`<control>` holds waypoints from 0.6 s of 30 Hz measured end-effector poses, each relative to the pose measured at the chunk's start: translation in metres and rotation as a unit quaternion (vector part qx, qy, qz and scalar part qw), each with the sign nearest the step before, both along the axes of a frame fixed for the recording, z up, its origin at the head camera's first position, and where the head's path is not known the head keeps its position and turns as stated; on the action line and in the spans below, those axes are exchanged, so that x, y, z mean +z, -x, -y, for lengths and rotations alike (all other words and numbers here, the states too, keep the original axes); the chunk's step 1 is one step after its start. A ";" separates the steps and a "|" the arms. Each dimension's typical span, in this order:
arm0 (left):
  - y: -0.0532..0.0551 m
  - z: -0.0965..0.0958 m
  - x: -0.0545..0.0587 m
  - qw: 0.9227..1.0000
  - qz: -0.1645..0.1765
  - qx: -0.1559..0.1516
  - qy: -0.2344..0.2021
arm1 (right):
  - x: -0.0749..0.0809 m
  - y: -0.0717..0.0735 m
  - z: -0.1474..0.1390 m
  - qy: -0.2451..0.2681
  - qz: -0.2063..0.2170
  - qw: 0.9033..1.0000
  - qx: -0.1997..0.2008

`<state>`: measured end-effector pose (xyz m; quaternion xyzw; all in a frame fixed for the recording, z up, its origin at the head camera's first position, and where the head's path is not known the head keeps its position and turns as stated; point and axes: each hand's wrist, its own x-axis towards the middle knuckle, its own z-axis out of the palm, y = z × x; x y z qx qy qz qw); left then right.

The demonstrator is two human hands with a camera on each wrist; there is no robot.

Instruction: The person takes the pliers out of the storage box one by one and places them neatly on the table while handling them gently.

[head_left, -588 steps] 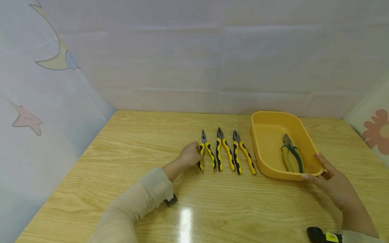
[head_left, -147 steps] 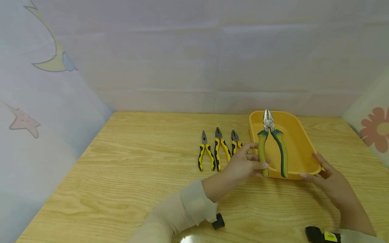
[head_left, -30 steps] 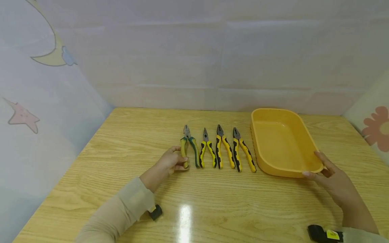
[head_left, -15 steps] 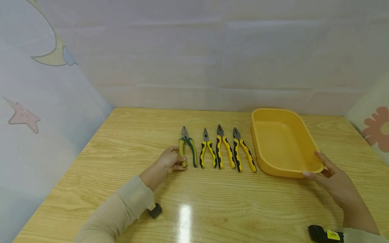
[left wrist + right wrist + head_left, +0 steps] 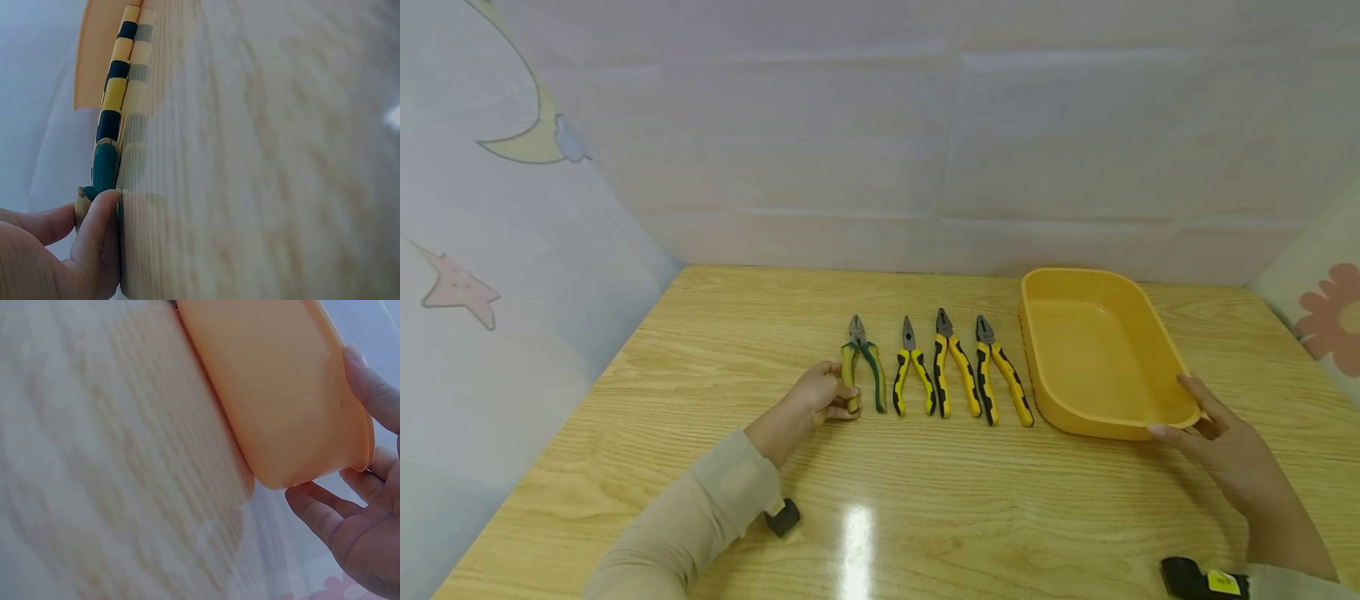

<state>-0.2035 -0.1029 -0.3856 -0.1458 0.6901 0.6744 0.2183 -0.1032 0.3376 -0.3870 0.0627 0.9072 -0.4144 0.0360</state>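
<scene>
My left hand [image 5: 820, 396] pinches the left handle of the green-and-yellow combination pliers [image 5: 874, 375] at the left end of a row. Its thumb and fingers show on the handle end in the left wrist view, close against the wood. To the right lie the small needle-nose pliers [image 5: 908, 335], then two yellow-and-black combination pliers [image 5: 940, 375] [image 5: 985, 332], all with jaws pointing away and handles spread. With my right hand [image 5: 1232, 462] I hold the near right corner of the yellow bin [image 5: 1086, 423]; the thumb is at the rim and the fingers against the outer wall [image 5: 269, 381].
The wooden table [image 5: 970, 517] backs onto a pale hanging sheet [image 5: 940, 167], with more sheet at both sides. The bin stands just right of the row, nothing inside it. Black wrist devices [image 5: 782, 518] [image 5: 1183, 577] sit below both hands.
Over the earlier frames my left hand let go of the needle-nose pliers and carried the green-and-yellow pliers from the bin to the row's left end. Lately they shifted slightly left. My right hand stayed.
</scene>
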 end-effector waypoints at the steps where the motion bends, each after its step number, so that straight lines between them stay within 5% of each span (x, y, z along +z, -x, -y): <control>1: 0.000 0.000 0.000 1.000 0.000 -0.002 0.001 | 0.000 0.000 0.000 0.004 0.001 1.000 0.000; 11: 0.000 0.004 0.004 0.996 -0.028 -0.048 0.068 | -0.001 0.002 -0.004 0.001 0.008 1.000 0.010; 18: 0.002 0.004 0.005 0.974 -0.086 -0.104 0.182 | -0.002 0.000 0.000 0.023 0.009 1.000 0.002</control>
